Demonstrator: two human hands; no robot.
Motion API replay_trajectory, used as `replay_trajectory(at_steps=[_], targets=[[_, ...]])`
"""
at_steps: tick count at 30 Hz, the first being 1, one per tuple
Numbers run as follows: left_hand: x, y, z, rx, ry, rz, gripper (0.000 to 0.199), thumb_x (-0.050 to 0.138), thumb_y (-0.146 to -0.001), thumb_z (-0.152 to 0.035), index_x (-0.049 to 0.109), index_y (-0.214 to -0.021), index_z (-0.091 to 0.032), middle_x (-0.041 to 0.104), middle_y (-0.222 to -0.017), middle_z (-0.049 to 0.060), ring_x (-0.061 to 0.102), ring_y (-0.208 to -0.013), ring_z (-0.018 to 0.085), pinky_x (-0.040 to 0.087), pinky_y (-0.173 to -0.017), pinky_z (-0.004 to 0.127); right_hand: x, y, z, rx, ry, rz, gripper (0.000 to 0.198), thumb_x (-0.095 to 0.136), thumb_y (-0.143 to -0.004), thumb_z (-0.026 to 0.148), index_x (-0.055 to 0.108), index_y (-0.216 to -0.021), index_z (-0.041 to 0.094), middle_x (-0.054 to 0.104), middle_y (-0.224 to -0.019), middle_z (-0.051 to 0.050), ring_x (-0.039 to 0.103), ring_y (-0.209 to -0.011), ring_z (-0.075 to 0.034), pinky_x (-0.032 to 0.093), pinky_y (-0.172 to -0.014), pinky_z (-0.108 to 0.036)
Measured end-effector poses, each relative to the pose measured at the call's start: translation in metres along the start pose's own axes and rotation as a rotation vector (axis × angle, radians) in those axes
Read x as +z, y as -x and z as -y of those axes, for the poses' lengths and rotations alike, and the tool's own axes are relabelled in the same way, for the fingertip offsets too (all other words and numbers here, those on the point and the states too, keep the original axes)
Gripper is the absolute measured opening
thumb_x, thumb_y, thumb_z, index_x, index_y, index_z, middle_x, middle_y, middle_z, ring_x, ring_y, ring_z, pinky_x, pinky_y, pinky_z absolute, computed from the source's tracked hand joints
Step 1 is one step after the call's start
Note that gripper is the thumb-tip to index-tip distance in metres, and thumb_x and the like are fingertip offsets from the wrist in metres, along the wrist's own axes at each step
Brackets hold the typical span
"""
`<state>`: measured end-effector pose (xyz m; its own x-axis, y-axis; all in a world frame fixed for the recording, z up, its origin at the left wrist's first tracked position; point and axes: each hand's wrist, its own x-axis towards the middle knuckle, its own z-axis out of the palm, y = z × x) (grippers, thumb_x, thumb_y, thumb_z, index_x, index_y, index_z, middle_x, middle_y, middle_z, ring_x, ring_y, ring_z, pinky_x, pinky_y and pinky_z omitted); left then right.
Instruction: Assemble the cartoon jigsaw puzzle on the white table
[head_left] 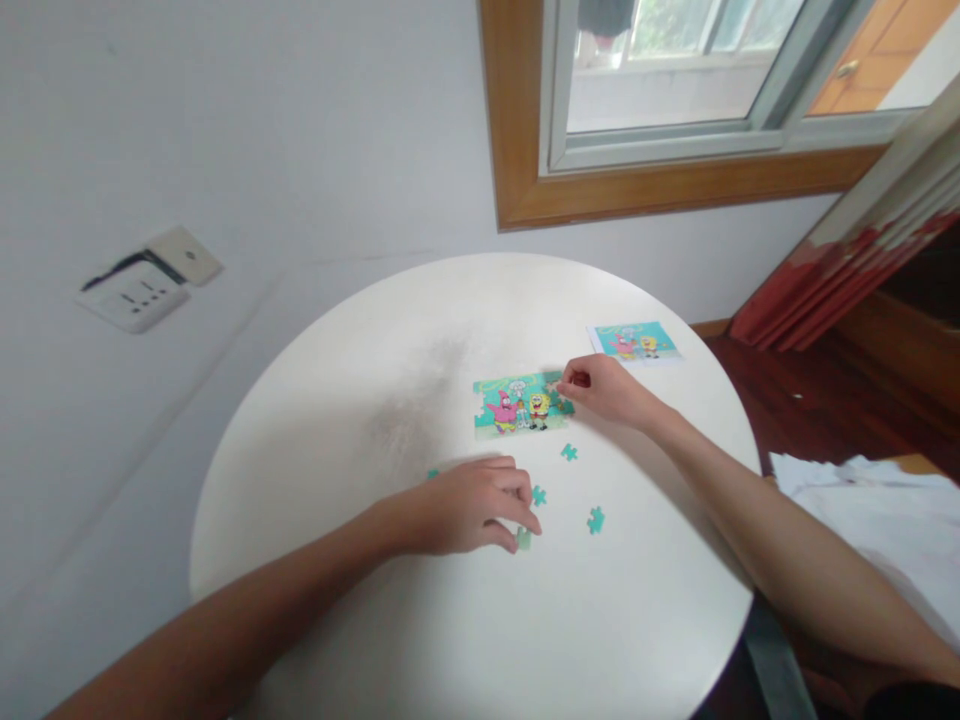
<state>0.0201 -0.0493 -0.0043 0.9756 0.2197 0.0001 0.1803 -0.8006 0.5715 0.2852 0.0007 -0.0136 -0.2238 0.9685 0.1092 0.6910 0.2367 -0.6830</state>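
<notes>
A partly assembled jigsaw puzzle with a pink starfish and a yellow sponge character lies mid-table, its left and right edges uneven. My right hand is pinched at the puzzle's upper right edge, on what looks like a puzzle piece mostly hidden by the fingertips. Nearer to me, my left hand has thumb and forefinger on a pale green puzzle piece on the tabletop. Loose teal pieces lie close by: one below the puzzle, another beside my left fingers, and a third to the right.
A picture card with the same characters lies at the back right of the round white table. One teal piece shows partly behind my left wrist. White papers are at the right, beyond the table. Wall and window stand behind.
</notes>
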Motion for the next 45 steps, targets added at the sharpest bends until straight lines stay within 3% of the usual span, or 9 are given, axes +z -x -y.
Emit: replay_trajectory(at_steps=[5, 13, 21, 29, 37, 45], targets=[[-0.002, 0.002, -0.002, -0.015, 0.003, -0.003, 0.008, 0.069, -0.087, -0.025, 0.070, -0.094, -0.024, 0.062, -0.098, 0.003, 0.052, -0.094, 0.019, 0.039, -0.086, 0.028, 0.001, 0.000, 0.000, -0.012, 0.000, 0.011, 0.022, 0.059, -0.082, 0.031, 0.059, -0.066, 0.017, 0.055, -0.057, 0.000, 0.041, -0.053, -0.011, 0.028, -0.053, -0.028], [-0.003, 0.003, -0.005, 0.013, -0.085, 0.023, 0.012, 0.070, -0.087, -0.027, 0.062, -0.082, -0.019, 0.060, -0.099, 0.004, 0.050, -0.093, 0.019, 0.038, -0.085, 0.029, 0.000, 0.000, 0.001, -0.022, -0.025, 0.023, 0.023, 0.059, -0.083, 0.033, 0.059, -0.066, 0.018, 0.056, -0.058, -0.001, 0.044, -0.054, -0.011, 0.030, -0.053, -0.027], [-0.006, 0.002, -0.006, 0.034, -0.087, 0.045, 0.014, 0.067, -0.088, -0.025, 0.063, -0.101, -0.020, 0.065, -0.097, 0.003, 0.053, -0.092, 0.019, 0.039, -0.084, 0.030, 0.000, 0.001, 0.003, -0.005, -0.050, 0.016, 0.024, 0.059, -0.084, 0.035, 0.059, -0.066, 0.017, 0.057, -0.060, -0.001, 0.044, -0.055, -0.012, 0.032, -0.053, -0.027], [-0.005, 0.004, -0.004, 0.004, -0.065, 0.046, 0.002, 0.065, -0.089, -0.019, 0.064, -0.091, -0.020, 0.064, -0.089, 0.003, 0.051, -0.089, 0.019, 0.038, -0.082, 0.029, 0.001, 0.000, 0.002, -0.008, -0.052, 0.022, 0.024, 0.059, -0.083, 0.034, 0.060, -0.067, 0.018, 0.057, -0.059, -0.001, 0.044, -0.055, -0.011, 0.032, -0.053, -0.027], [-0.016, 0.009, 0.000, -0.058, -0.018, 0.008, 0.022, 0.071, -0.085, -0.025, 0.067, -0.106, -0.024, 0.060, -0.103, 0.004, 0.051, -0.095, 0.020, 0.039, -0.088, 0.029, 0.001, 0.001, 0.004, -0.020, -0.063, 0.033, 0.024, 0.058, -0.085, 0.034, 0.060, -0.067, 0.017, 0.057, -0.059, -0.001, 0.044, -0.055, -0.011, 0.032, -0.053, -0.027], [-0.017, 0.011, 0.001, -0.062, -0.063, 0.047, 0.013, 0.069, -0.086, -0.019, 0.069, -0.098, -0.024, 0.058, -0.103, 0.004, 0.049, -0.095, 0.020, 0.038, -0.087, 0.028, 0.001, 0.001, 0.004, -0.012, -0.052, 0.033, 0.026, 0.057, -0.085, 0.036, 0.061, -0.067, 0.017, 0.057, -0.059, -0.001, 0.044, -0.054, -0.011, 0.031, -0.053, -0.027]])
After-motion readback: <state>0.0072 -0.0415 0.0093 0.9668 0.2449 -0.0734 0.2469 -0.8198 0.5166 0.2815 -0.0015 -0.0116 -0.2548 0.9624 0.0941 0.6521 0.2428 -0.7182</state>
